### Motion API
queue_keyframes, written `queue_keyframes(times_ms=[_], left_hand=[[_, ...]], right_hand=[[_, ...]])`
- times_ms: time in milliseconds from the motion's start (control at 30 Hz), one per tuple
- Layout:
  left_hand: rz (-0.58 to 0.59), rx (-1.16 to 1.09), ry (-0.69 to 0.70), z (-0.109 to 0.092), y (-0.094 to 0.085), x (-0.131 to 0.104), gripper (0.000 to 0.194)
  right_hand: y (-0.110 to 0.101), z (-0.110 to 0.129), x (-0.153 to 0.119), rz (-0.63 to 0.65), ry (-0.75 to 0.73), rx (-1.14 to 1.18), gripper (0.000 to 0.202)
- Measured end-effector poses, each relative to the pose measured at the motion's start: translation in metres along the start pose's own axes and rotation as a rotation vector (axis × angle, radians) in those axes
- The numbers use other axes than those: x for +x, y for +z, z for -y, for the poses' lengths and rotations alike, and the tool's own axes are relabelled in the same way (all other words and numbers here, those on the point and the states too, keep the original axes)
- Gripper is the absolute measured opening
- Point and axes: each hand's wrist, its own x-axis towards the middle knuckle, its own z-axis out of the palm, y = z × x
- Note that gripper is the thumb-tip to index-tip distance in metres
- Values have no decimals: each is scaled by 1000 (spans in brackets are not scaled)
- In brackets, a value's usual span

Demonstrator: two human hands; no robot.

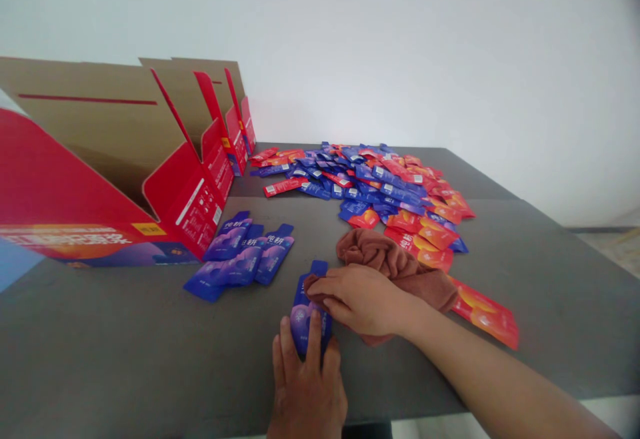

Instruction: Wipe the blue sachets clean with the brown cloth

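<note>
A blue pouch with purple print (301, 322) lies flat on the grey table (125, 352) near the front. My left hand (307, 385) rests on its lower end with the fingers spread. At the pouch's upper part, my right hand (367, 299) presses a bunched brown cloth (385, 252) against it, fingers closed on the fabric. Most of the cloth trails behind and to the right of that hand. Several blue pouches (240, 259) lie overlapping to the left. A red pouch (485, 312) sits right of the cloth, partly under it.
Open red cardboard boxes (185, 192) stand in a row along the left side. A wide heap of red and blue pouches (370, 179) covers the table's back middle and right. Behind the table is a white wall (350, 45).
</note>
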Motion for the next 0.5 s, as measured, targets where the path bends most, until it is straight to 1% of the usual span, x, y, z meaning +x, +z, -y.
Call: queue_keyframes(times_ms=[133,500], left_hand=[[-10,26,7,0,1,-1,35],[-1,12,6,1,0,0,34]], right_hand=[[-1,0,0,26,-3,12,28],[0,0,0,7,19,13,28]])
